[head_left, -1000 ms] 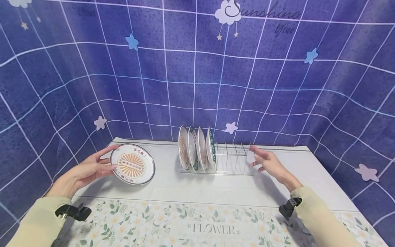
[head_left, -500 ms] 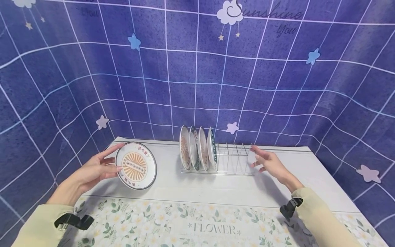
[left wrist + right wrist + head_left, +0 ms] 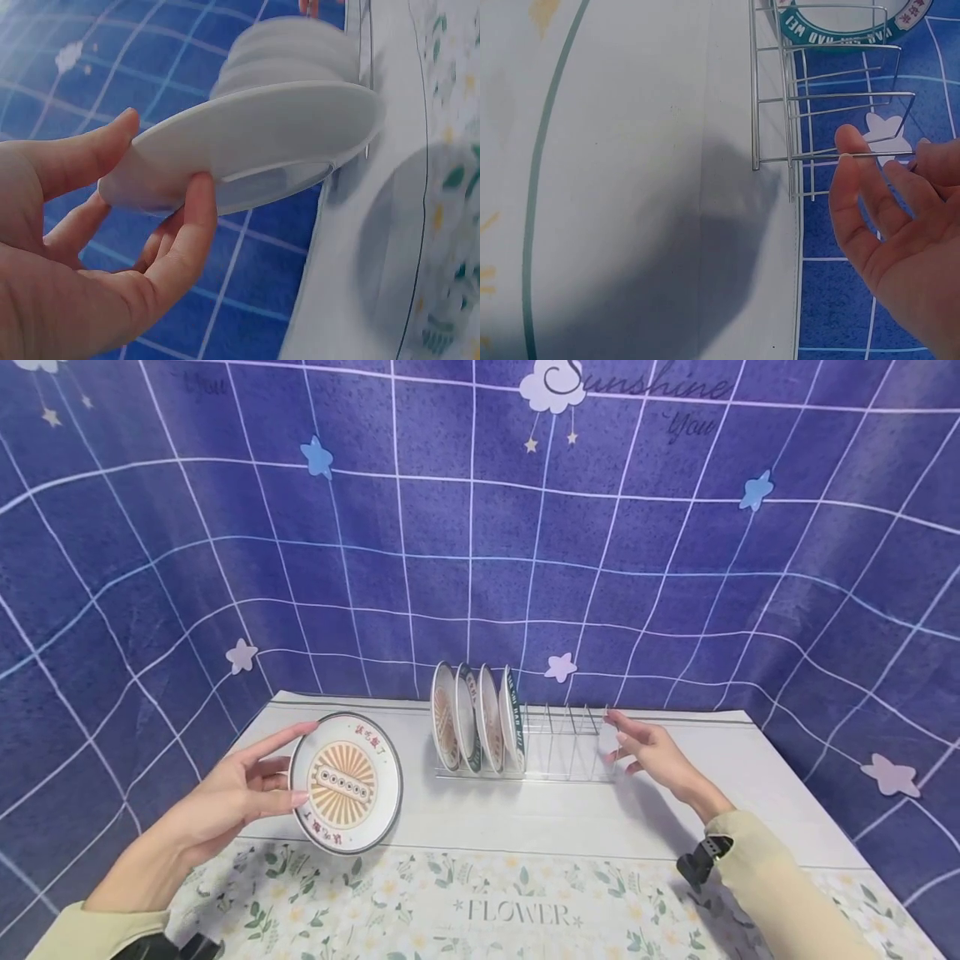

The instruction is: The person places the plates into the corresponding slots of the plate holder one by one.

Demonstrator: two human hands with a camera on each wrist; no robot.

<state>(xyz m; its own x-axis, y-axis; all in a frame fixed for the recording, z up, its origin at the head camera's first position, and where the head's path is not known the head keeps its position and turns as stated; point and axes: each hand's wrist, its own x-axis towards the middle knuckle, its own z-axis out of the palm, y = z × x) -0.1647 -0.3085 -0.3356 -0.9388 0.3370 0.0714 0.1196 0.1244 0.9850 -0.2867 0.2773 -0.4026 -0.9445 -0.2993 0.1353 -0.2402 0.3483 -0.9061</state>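
My left hand (image 3: 225, 797) grips a round white plate (image 3: 347, 783) by its left edge. Dark-rimmed, it carries an orange sunburst and red characters. It hangs tilted above the table, its decorated face towards me; the left wrist view shows its plain white underside (image 3: 262, 124). At the right end of a silver wire dish rack (image 3: 847, 95), my right hand (image 3: 652, 762) pinches the end wire between thumb and fingers. Several plates (image 3: 445, 718) stand on edge in the rack's left slots, one with a green lettered rim (image 3: 840, 37). The slots on the right hold nothing.
The white table (image 3: 465, 822) has a flower-printed strip (image 3: 390, 893) along its near side. Behind the rack and on both sides hangs a blue gridded cloth (image 3: 360, 577) with stars and clouds.
My left hand has brought the plate towards me and a little right, turning its face more upright. The right hand stays at the rack's end; the rack has not moved.
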